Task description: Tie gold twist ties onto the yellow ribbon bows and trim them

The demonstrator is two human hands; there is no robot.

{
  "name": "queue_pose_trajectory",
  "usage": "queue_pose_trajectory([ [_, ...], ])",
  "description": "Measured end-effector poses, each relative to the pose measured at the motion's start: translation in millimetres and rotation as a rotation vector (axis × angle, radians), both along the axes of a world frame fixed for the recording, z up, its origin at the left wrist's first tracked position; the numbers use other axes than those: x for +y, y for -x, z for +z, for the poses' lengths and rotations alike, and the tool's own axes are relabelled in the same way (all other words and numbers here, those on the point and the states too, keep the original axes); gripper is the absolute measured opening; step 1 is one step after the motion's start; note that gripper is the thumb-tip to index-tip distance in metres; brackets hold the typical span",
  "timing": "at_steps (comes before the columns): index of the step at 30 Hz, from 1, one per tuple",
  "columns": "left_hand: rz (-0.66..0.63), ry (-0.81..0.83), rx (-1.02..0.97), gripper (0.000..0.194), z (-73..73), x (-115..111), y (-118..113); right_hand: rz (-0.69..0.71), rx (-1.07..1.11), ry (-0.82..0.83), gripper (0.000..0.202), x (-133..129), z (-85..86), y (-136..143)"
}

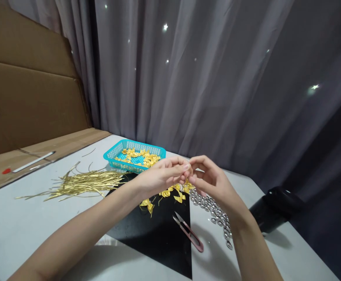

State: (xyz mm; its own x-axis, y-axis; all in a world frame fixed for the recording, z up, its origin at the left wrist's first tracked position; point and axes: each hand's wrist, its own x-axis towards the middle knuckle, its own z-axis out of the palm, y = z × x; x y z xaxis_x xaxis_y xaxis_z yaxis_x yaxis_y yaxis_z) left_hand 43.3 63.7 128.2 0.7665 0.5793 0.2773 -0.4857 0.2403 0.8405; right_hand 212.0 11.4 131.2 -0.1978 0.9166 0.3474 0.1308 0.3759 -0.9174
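- Left hand [167, 171]: fingers curled, thumb and fingertips brought together and pointing right, against the other hand's fingertips; whatever they may grip is hidden, so I cannot tell.
- Right hand [209, 177]: fingers bent in an arch, tips pointing left to meet the left hand's; again I cannot tell what, if anything, is pinched. Both are raised above the table [36, 226].
- Bows [179, 198]: yellow, loose on the black mat [158, 238] below and just beyond the hands, facing mixed ways; the one nearest the viewer, at left, has a tail pointing toward the viewer.
- Basket [119, 164]: blue, beyond the left hand, long axis across the view, its far right end slightly nearer the curtain [147, 78]; more bows lie in it.
- Snips [185, 233]: on the mat, long axis slanting, blades pointing away and left, pink handle toward the viewer and right, over the mat's right edge; blade tips apart.
- Beads [217, 212]: silver, in a trail under and beside the right hand, running toward the viewer and right.
- Cords [85, 182]: gold, bundled left of the mat, long axis roughly left to right.
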Motion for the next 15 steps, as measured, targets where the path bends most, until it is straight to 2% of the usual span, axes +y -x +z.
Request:
queue_pose_trajectory([
  [3, 0.060, -0.013, 0.005, 0.023, -1.5, 3, 0, -0.062, -0.174, 0.031, 0.033, -2, 1.3, -1],
  [7, 0.109, -0.012, 0.052, 0.024, -2.5, 6, 0, -0.075, -0.312, 0.037, 0.023, 2, -0.6, 0],
  [12, 0.124, -0.014, 0.061, 0.026, -3.3, 6, 0, -0.159, -0.311, 0.109, 0.024, 13, -10.0, 3],
  [15, 0.151, -0.008, 0.087, 0.025, -3.3, 6, -1, -0.229, -0.259, 0.089, 0.023, 21, -17.2, 0],
])
